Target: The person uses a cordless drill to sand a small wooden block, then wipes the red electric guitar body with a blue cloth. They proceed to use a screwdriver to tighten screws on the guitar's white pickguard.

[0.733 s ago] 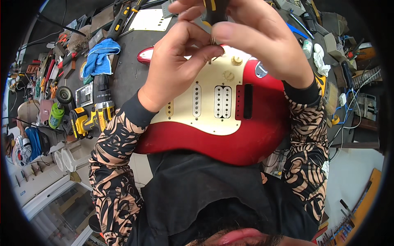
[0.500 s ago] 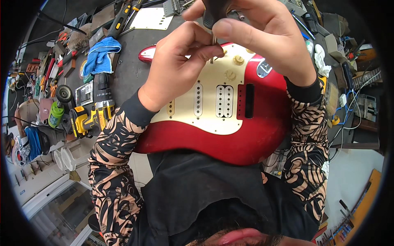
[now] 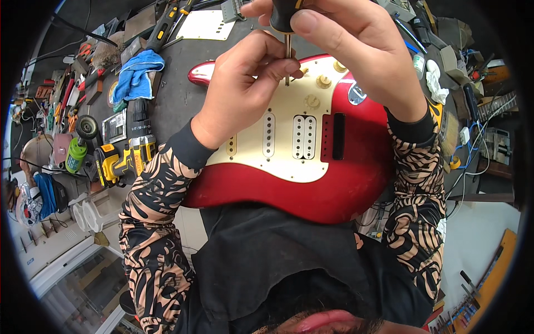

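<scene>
A red electric guitar body [image 3: 250,192] with a cream pickguard [image 3: 289,168] lies flat before me on the bench. My right hand [image 3: 370,58] has its fingers round the dark handle of a screwdriver [image 3: 285,16], which stands upright over the pickguard's far edge. Low on the metal shaft, my left hand [image 3: 236,92] pinches with thumb and forefinger. The shaft's tip meets the pickguard beside the selector switch [image 3: 303,72]; whether a screw sits under it I cannot tell. Cream knobs [image 3: 323,82] and a white double-coil pickup [image 3: 303,137] are close by.
To the left are a yellow cordless drill [image 3: 139,153], a blue cloth [image 3: 136,72] and a green rotary tool [image 3: 75,153]. A white pickguard plate [image 3: 204,26] lies beyond the guitar. Crumpled white tissue [image 3: 436,82] and cables sit at the right.
My right fingers and the screwdriver handle have shifted slightly, with more of the shaft showing below the handle. My left hand keeps its pinch, and the guitar stays nearly in place.
</scene>
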{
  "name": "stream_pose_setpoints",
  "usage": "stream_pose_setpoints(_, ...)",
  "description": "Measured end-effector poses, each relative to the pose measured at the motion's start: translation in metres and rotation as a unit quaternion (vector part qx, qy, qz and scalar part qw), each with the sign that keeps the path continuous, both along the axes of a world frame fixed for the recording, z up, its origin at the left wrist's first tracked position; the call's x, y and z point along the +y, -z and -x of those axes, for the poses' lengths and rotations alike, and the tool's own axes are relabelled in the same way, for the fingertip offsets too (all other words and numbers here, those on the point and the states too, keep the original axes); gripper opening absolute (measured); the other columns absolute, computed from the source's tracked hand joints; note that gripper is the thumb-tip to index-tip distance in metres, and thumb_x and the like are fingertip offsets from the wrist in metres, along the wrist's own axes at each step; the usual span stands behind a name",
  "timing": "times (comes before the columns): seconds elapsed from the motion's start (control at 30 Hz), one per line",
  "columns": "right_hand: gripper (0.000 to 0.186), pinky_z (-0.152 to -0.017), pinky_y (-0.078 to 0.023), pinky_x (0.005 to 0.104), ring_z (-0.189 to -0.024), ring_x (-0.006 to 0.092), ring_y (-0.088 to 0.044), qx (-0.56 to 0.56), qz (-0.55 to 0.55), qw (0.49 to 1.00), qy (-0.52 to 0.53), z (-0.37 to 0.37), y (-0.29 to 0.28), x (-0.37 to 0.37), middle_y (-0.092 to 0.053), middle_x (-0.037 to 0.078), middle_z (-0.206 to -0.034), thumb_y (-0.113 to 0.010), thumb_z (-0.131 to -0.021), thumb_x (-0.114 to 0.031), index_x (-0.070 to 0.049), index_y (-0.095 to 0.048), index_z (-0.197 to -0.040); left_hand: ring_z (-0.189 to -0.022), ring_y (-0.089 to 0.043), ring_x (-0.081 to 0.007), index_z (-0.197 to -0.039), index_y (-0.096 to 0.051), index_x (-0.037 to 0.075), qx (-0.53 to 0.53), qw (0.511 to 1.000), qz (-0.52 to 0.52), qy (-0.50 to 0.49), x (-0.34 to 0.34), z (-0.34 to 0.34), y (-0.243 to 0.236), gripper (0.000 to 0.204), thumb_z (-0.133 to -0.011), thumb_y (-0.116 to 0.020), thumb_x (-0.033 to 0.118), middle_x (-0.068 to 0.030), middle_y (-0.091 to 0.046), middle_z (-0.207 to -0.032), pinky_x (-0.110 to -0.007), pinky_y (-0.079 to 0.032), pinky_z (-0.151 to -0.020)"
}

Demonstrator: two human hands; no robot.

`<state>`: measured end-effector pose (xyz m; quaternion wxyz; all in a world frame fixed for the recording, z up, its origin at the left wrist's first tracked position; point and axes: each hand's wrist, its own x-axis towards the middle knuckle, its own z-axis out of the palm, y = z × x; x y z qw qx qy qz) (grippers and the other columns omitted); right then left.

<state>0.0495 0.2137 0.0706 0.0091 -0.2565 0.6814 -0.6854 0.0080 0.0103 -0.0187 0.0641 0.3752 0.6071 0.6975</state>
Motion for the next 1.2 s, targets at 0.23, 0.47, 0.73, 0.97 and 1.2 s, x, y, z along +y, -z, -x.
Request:
stream_pose_setpoints(0.23,0.025,-0.098,-0.051,0.0333,-0.111,0.0179,-0.063,0.180,-0.083,0.980,0.032,0.011,0.017,0.005,-0.066,0.010,-0.120,-0.065,-0.110,-0.014,0.002,-0.063,-0.129,-0.085,-0.079,-0.0217,-0.103,-0.065,-0.003,0.068,0.997,0.043,-0.022,0.003,-0.001,-0.003,0.010,-0.097,-0.068,-0.010,-0.0110,-0.075,-0.092,-0.033,-0.061,-0.076)
stream_pose_setpoints(0.47,0.027,-0.102,-0.050,0.0357,-0.113,0.0212,-0.063,0.217,-0.111,0.967,0.068,0.008,0.018,0.003,-0.065,0.012,-0.120,-0.066,-0.109,-0.015,0.003,-0.062,-0.129,-0.084,-0.077,-0.0216,-0.106,-0.067,-0.003,0.102,0.993,0.062,-0.021,0.003,-0.002,-0.003,0.010,-0.098,-0.065,-0.010,-0.0110,-0.075,-0.094,-0.033,-0.061,-0.077)
stream_pose_setpoints(0.73,0.070,-0.119,-0.044,0.0423,-0.143,0.0275,-0.052,0.031,-0.197,0.979,0.043,0.005,-0.004,0.043,-0.052,0.015,-0.153,-0.068,-0.111,-0.034,-0.002,-0.035,-0.163,-0.084,-0.075,-0.0177,-0.120,-0.064,-0.004,0.056,0.987,-0.142,-0.053,-0.022,0.023,-0.059,0.014,-0.111,-0.062,0.006,-0.0078,-0.072,-0.096,-0.028,-0.060,-0.076)
stream_pose_setpoints(0.97,0.013,-0.102,-0.048,0.0385,-0.110,0.0306,-0.065,0.098,-0.466,0.863,0.166,-0.009,0.030,0.054,-0.067,0.012,-0.108,-0.068,-0.098,-0.007,0.000,-0.067,-0.109,-0.086,-0.064,-0.0077,-0.122,-0.072,-0.005,0.050,0.976,0.108,-0.181,-0.122,0.071,-0.086,0.019,-0.110,-0.067,0.009,-0.0021,-0.072,-0.098,-0.021,-0.049,-0.075)
stream_pose_setpoints(1.2,0.018,-0.102,-0.042,0.0433,-0.110,0.0320,-0.060,0.087,-0.495,0.854,0.138,-0.018,0.020,0.014,-0.065,0.009,-0.111,-0.076,-0.087,-0.005,-0.006,-0.072,-0.105,-0.084,-0.061,-0.0066,-0.110,-0.071,-0.003,0.094,0.881,0.403,-0.231,-0.164,0.093,-0.062,0.013,-0.104,-0.070,0.008,-0.0043,-0.070,-0.091,-0.024,-0.047,-0.074)
